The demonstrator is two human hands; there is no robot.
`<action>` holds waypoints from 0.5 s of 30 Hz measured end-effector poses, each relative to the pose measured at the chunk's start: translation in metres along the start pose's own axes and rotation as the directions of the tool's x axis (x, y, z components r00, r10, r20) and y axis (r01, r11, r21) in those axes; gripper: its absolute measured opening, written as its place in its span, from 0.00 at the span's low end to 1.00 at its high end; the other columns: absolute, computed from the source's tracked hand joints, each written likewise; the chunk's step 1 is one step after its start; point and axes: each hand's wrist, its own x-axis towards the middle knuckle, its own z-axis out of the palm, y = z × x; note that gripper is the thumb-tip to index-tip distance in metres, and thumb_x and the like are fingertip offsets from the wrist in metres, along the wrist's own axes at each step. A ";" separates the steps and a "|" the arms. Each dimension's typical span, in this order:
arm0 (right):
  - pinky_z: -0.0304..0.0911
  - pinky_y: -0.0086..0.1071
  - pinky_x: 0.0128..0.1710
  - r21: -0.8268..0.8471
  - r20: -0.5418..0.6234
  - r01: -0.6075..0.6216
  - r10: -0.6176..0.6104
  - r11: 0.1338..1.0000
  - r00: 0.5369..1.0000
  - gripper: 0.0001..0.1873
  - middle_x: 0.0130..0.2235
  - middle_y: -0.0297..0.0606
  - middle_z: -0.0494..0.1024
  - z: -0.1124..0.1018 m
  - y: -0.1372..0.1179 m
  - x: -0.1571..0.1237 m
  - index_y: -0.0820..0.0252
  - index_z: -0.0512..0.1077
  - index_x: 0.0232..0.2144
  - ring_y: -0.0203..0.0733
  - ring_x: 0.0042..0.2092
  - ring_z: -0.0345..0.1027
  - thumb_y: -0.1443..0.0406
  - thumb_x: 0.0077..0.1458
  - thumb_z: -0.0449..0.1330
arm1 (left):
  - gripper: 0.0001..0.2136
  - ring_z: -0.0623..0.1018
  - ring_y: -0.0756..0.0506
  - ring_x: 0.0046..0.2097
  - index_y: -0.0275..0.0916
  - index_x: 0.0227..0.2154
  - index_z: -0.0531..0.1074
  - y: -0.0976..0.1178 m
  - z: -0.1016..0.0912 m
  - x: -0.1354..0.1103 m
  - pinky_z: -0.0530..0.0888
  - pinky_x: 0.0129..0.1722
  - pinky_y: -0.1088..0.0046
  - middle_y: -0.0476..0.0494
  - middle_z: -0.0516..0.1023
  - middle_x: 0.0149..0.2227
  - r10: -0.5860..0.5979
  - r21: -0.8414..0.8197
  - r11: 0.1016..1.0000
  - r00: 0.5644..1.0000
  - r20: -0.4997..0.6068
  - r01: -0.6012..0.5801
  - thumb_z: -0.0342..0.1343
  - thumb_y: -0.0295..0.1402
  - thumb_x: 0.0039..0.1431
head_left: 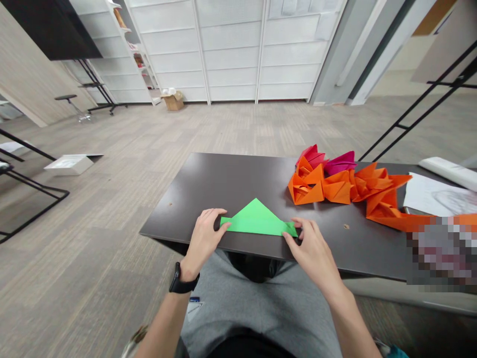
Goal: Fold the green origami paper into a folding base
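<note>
A green sheet of origami paper (256, 219) lies near the front edge of the dark table, folded into a triangle peak with a band along its bottom. My left hand (208, 229) pinches the band's left end between thumb and fingers. At the opposite end, my right hand (308, 243) grips the right corner, where a small flap is folded over. The thumbs rest on the near side of the paper and the fingers curl over its far side.
Several folded orange paper pieces (337, 189) sit on the table (231, 174) to the right, with a magenta one (342, 163) and a red-pink one (313, 155) behind. Farther right are a white sheet (439, 196) and a white roll (449, 171). A blurred patch covers the right edge.
</note>
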 end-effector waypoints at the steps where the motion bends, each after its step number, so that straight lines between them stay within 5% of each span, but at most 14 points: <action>1: 0.67 0.41 0.42 -0.005 -0.003 -0.014 0.014 1.000 1.000 0.19 0.48 0.43 0.72 0.000 -0.001 0.000 0.58 0.68 0.51 0.47 0.42 0.71 0.57 0.60 0.57 | 0.11 0.74 0.41 0.53 0.42 0.46 0.73 0.001 0.000 0.000 0.70 0.55 0.59 0.44 0.78 0.48 0.007 0.001 1.000 1.000 -0.001 -0.007 0.61 0.29 0.61; 8: 0.67 0.41 0.44 0.052 -0.015 -0.024 0.025 0.998 1.000 0.26 0.47 0.43 0.74 0.002 0.003 0.003 0.58 0.66 0.57 0.46 0.39 0.71 0.57 0.58 0.58 | 0.12 0.76 0.42 0.49 0.41 0.45 0.71 0.008 0.003 -0.002 0.70 0.54 0.58 0.47 0.80 0.43 0.003 0.024 1.000 1.000 -0.009 -0.003 0.59 0.24 0.60; 15: 0.67 0.41 0.42 0.112 -0.030 -0.052 0.056 0.992 0.998 0.31 0.47 0.42 0.76 0.005 0.008 0.008 0.58 0.65 0.59 0.43 0.34 0.68 0.56 0.54 0.61 | 0.11 0.78 0.47 0.43 0.40 0.43 0.70 0.009 0.007 0.000 0.75 0.48 0.66 0.46 0.75 0.43 0.024 -0.126 0.991 0.998 -0.062 -0.032 0.57 0.20 0.59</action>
